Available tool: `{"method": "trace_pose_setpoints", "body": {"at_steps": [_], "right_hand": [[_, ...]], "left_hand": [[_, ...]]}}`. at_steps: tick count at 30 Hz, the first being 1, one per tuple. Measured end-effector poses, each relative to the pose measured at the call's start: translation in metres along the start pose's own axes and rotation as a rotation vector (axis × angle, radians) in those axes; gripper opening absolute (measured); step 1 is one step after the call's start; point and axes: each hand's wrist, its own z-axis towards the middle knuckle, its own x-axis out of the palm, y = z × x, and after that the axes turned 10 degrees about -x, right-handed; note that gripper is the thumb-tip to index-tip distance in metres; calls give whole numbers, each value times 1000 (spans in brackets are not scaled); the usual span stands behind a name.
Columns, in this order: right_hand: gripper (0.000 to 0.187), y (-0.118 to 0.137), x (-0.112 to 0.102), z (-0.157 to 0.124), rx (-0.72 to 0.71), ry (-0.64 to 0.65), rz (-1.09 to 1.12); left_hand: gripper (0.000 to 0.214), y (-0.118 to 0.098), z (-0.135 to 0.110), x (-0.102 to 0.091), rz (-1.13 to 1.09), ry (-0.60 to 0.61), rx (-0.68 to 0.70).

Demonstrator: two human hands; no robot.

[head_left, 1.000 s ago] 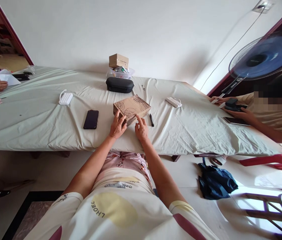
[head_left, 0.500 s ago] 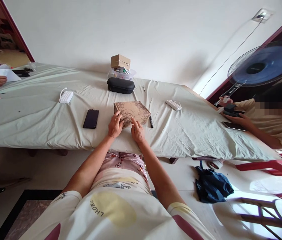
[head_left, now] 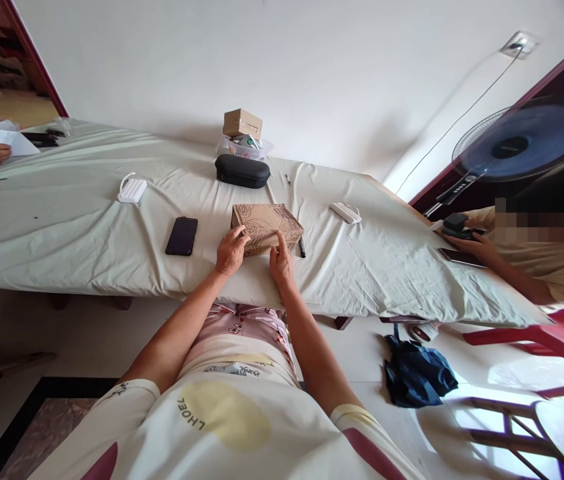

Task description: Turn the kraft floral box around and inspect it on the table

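A brown cardboard box (head_left: 267,223) with dark looping scribbles on it rests on the cloth-covered table in front of me. My left hand (head_left: 232,252) grips the box's near left corner, its fingers over the top edge and the thumb by the front side. At the near side, my right hand (head_left: 282,261) has its index finger stretched out over the top of the box, the other fingers curled, and holds nothing. Whether that fingertip touches the cardboard is hard to tell. A black marker (head_left: 303,247) lies just right of the box, partly hidden behind it.
A dark phone (head_left: 182,236) lies to the left. White power banks (head_left: 133,189) lie on both sides. Behind are a black case (head_left: 243,171) and a plastic tub (head_left: 263,151) under a small carton (head_left: 243,124). People sit at both ends; a fan (head_left: 512,147) stands right.
My right hand has shifted slightly right, its index finger now reaching farther over the box top. My left hand stays at the left corner. The view has turned slightly.
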Motion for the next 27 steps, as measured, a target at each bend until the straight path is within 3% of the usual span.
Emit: {"method": "trace_pose_setpoints", "body": {"at_steps": [7,14,19,23,27], "right_hand": [[66,-25,-8,5,271,-101,-23],[72,-37,-5,6,214,-248,6],[66,-44,2,4,288,-166,192],[57,-41,1,3,327,-75,99],[61,-31,-1,3,346,1,12]], "left_hand": [[41,0,1,-1,23,-16,19],[40,2,1,-3,1,16,-52],[41,12,2,-2,-56,-38,-143],[47,17,2,0,-89,-27,-193],[54,19,1,3,-72,-38,-312]]}}
